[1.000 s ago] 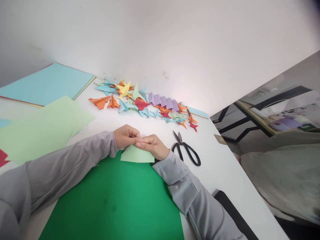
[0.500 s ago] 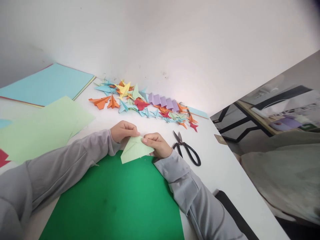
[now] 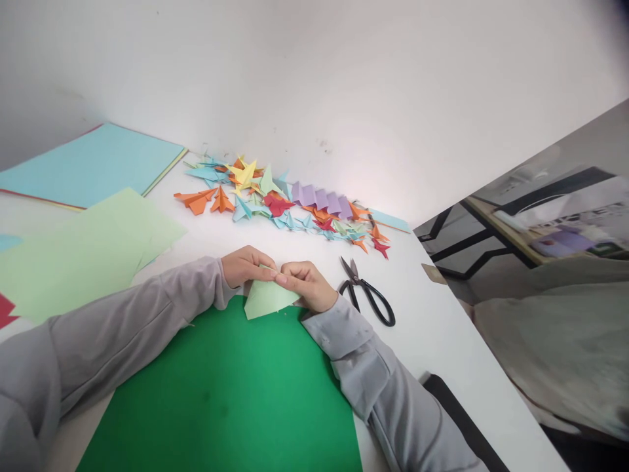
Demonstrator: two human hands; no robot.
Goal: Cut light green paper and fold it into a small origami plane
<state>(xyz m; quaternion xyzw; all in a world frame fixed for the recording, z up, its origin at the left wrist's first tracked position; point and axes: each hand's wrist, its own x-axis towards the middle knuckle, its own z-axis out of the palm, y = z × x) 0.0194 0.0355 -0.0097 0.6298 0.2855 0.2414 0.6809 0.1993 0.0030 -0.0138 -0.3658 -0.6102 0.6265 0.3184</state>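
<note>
A small piece of folded pale green paper (image 3: 268,298) is pinched between my two hands, over the far edge of a dark green sheet (image 3: 221,387). My left hand (image 3: 248,265) grips its upper left edge, thumb and fingers pressed on the paper. From the other side my right hand (image 3: 309,283) holds it, the thumb lying on top close to the left thumb. The fingers beneath the paper are hidden. A pair of scissors with black handles (image 3: 376,303) lies just right of my right hand, blades partly spread.
Along the wall lie many folded paper shapes, among them a yellow one (image 3: 244,174) and a purple pleated strip (image 3: 322,198). Large pale green sheets (image 3: 83,255) and a stack topped with light blue paper (image 3: 98,164) are at left. A black flat object (image 3: 457,419) sits near the right edge.
My left hand has come slightly down and right, its fingers now over the paper's top near the right thumb. The folded paper has turned a little. My right hand has hardly moved.
</note>
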